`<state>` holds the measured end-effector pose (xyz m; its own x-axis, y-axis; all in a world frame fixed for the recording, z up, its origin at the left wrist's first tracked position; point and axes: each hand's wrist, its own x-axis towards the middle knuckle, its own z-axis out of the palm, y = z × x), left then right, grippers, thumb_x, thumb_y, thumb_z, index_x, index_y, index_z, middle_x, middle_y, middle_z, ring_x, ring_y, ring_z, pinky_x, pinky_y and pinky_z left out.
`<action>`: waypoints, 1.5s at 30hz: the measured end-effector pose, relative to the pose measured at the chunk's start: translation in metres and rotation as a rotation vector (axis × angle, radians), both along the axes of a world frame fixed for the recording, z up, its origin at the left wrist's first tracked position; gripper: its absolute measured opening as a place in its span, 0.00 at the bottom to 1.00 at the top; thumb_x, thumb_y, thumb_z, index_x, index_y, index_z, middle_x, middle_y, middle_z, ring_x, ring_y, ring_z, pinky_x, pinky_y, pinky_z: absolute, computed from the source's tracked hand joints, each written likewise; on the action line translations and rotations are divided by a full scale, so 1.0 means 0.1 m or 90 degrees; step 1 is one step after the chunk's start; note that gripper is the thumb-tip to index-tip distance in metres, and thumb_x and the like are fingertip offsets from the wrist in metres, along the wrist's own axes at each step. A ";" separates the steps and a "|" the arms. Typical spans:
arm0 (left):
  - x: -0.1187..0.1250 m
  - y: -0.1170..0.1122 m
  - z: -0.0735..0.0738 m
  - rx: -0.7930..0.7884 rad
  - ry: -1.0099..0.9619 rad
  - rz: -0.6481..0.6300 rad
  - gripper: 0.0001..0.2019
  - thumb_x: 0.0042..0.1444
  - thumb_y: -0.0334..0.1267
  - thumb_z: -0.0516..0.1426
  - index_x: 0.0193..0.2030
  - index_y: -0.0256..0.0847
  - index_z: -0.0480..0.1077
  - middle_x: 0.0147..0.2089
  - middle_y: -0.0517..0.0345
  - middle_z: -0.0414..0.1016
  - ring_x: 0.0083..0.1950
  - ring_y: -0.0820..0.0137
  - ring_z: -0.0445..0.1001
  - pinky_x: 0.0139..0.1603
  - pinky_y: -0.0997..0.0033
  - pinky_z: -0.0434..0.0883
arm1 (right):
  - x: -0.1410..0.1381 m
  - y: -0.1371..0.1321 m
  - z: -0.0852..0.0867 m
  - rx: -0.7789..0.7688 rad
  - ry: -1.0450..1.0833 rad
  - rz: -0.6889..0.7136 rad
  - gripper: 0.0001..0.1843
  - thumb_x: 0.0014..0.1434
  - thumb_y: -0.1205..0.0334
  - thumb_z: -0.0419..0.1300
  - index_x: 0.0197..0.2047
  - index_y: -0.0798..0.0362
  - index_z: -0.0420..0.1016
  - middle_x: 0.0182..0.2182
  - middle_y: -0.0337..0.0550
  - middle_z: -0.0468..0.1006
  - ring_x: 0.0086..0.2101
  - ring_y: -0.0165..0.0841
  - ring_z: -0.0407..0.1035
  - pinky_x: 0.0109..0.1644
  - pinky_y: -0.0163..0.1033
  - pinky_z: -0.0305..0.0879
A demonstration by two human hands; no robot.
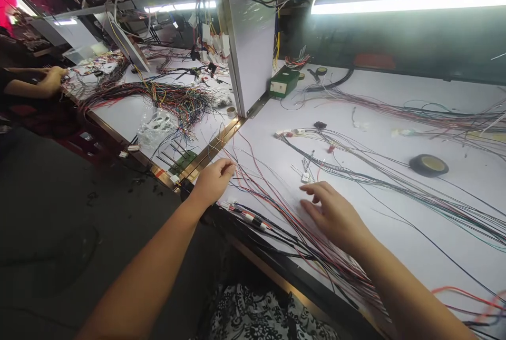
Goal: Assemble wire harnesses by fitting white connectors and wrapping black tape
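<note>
My left hand [213,181] is at the left front of the white work table, with thumb and fingers closed together. Thin wires pass close by its fingertips, but what it pinches is too small to make out. My right hand [334,216] hovers over the table with thumb and fingers apart, holding nothing. Just beyond its fingertips lies a small white connector [305,177] with short leads. Between both hands runs a bundle of red and dark wires [276,200]. Along the front edge lie black-sleeved cables [256,221] with white connectors.
A roll of black tape [429,165] lies at the right. Further back are a green box [284,83] and long wire bundles [395,110]. Left of a white partition [253,50], a green block with metal pins [184,163] sits near a wire heap [177,100]. Another person's hands [55,77] work at far left.
</note>
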<state>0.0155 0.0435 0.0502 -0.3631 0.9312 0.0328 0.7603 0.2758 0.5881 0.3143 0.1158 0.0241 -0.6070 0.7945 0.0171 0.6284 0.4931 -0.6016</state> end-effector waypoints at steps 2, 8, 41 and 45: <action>0.05 0.02 0.03 0.035 -0.021 0.016 0.11 0.61 0.45 0.51 0.39 0.43 0.70 0.34 0.61 0.75 0.33 0.69 0.71 0.36 0.71 0.66 | 0.07 -0.08 0.07 0.017 -0.046 0.066 0.10 0.61 0.56 0.53 0.41 0.46 0.73 0.41 0.43 0.74 0.36 0.35 0.71 0.35 0.39 0.66; 0.64 -0.09 0.11 0.134 0.025 -0.225 0.11 0.64 0.40 0.49 0.42 0.41 0.71 0.39 0.55 0.76 0.42 0.67 0.73 0.47 0.68 0.68 | 0.02 -0.23 0.10 0.005 -0.143 0.117 0.10 0.62 0.62 0.51 0.41 0.45 0.73 0.37 0.39 0.74 0.32 0.32 0.71 0.30 0.36 0.60; -0.18 0.37 -0.16 -0.069 0.392 -0.052 0.14 0.61 0.38 0.50 0.51 0.41 0.70 0.57 0.49 0.71 0.57 0.56 0.65 0.55 0.55 0.62 | -0.03 -0.30 -0.36 0.150 -0.075 0.002 0.16 0.66 0.61 0.46 0.54 0.50 0.66 0.50 0.47 0.70 0.36 0.35 0.72 0.30 0.39 0.66; 0.00 0.44 -0.17 -0.082 0.361 -0.100 0.11 0.61 0.38 0.50 0.35 0.42 0.74 0.42 0.51 0.77 0.48 0.57 0.69 0.49 0.57 0.65 | -0.01 -0.27 -0.36 0.131 -0.023 -0.010 0.15 0.67 0.59 0.45 0.48 0.52 0.71 0.47 0.48 0.71 0.34 0.35 0.72 0.33 0.40 0.68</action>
